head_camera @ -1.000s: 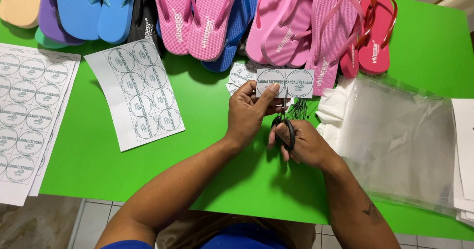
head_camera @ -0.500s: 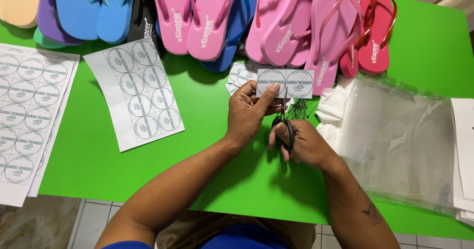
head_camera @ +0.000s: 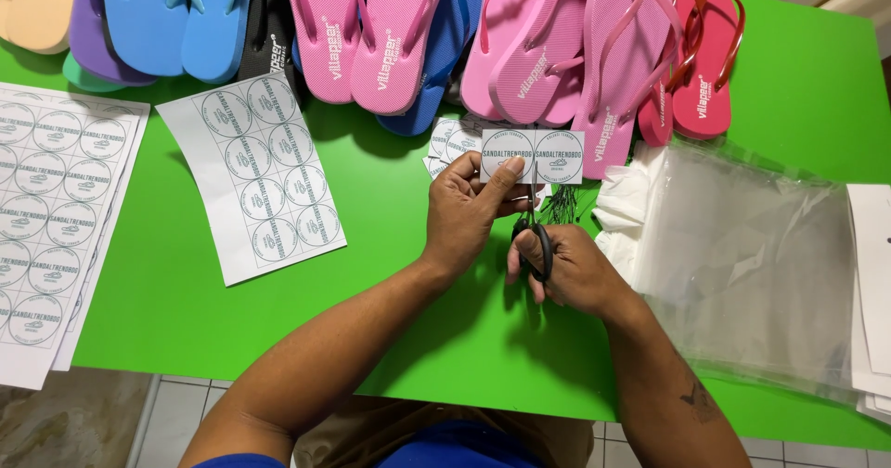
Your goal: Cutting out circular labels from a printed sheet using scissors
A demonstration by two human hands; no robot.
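A short strip of two round printed labels is held up over the green counter, just at 12 o'clock of both hands. It is pinched at its left label by the left hand, whose fingers are clamped on the paper. A pair of black-handled scissors is gripped by the right hand, fingers closed through the loops, with the blades pointed up at the seam between the two labels; whether the blades are parted cannot be told.

The cut could wander off the seam into a printed circle, since the right label hangs unsupported and may flex away from the blades. The left thumb lies just beside the blade line and could be nicked if the strip is fed crookedly. The freed label might drop among the cut labels at 10 o'clock or slip under the pink flip-flops. The clear plastic bags at 3 o'clock could be snagged by the elbow.
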